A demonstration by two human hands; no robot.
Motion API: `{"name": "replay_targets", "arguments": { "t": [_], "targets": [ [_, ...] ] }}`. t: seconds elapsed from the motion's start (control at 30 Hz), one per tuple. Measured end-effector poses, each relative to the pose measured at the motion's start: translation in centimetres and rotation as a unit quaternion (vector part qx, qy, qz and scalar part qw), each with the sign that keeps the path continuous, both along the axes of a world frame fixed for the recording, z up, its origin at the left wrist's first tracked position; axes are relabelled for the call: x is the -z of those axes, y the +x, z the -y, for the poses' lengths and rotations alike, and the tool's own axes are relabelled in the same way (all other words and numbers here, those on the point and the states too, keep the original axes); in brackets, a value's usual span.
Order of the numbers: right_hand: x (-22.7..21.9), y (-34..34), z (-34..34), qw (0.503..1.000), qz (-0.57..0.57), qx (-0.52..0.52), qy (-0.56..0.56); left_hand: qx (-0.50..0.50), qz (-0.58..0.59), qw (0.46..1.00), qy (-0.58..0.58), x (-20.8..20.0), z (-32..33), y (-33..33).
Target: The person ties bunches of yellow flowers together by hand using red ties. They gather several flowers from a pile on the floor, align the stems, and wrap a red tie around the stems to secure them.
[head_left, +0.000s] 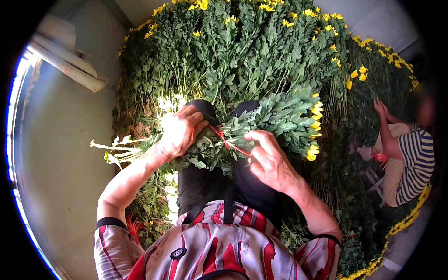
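A bunch of yellow chrysanthemums [280,116] lies across my lap, blooms to the right and cut stems to the left. Round its middle runs a red tie [226,140], crossed over itself on top of the leaves. My left hand [183,128] is closed on one end of the tie, by the stem side of the bunch. The other end is pinched between the fingers of my right hand [269,158], nearer the blooms. Both ends are drawn apart from the crossing.
A tall bank of cut chrysanthemums [224,60] stands before my knees. At the right, a co-worker in a striped shirt [413,156] sits on a low stool among more flowers. Red ties [134,228] lie by my left elbow. A pale wall [84,140] rises at left.
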State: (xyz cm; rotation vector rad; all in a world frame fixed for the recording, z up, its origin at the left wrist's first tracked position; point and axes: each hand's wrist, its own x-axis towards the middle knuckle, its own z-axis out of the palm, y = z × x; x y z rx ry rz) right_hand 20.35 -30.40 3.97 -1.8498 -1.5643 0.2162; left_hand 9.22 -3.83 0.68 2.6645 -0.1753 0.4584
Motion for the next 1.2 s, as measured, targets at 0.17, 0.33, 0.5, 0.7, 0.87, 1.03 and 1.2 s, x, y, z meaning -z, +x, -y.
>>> {"name": "replay_targets", "arguments": {
  "t": [0.17,0.33,0.5,0.7,0.87,1.03,1.2],
  "targets": [
    [-0.5,-2.2,-2.2,0.926,-0.374,-0.003,0.046,0.033,-0.189,0.723,-0.664,-0.5,2.4,1.8],
    [1.6,-2.9,-1.0,0.962,-0.265,0.066,-0.011,-0.081,-0.139,0.641,-0.750,0.7,4.5,2.7],
    [0.5,-1.5,-0.5,0.791,-0.590,0.162,-0.008,-0.021,-0.222,0.780,-0.584,0.5,4.9,2.1],
    [-1.7,-0.6,-4.3,0.982,-0.124,0.091,0.107,0.103,-0.004,0.966,-0.238,0.2,5.8,1.1],
    [1.0,-2.0,-3.0,0.967,-0.184,0.171,-0.041,0.007,-0.120,0.779,-0.616,0.8,6.0,0.0],
    [2.0,-2.3,-3.4,0.975,-0.144,0.171,-0.010,-0.047,-0.136,0.745,-0.652,1.5,6.0,0.6],
    [2.6,-2.0,-4.3,0.965,-0.122,0.233,-0.009,-0.064,-0.134,0.800,-0.581,-0.4,6.3,0.9]
  ]
}}
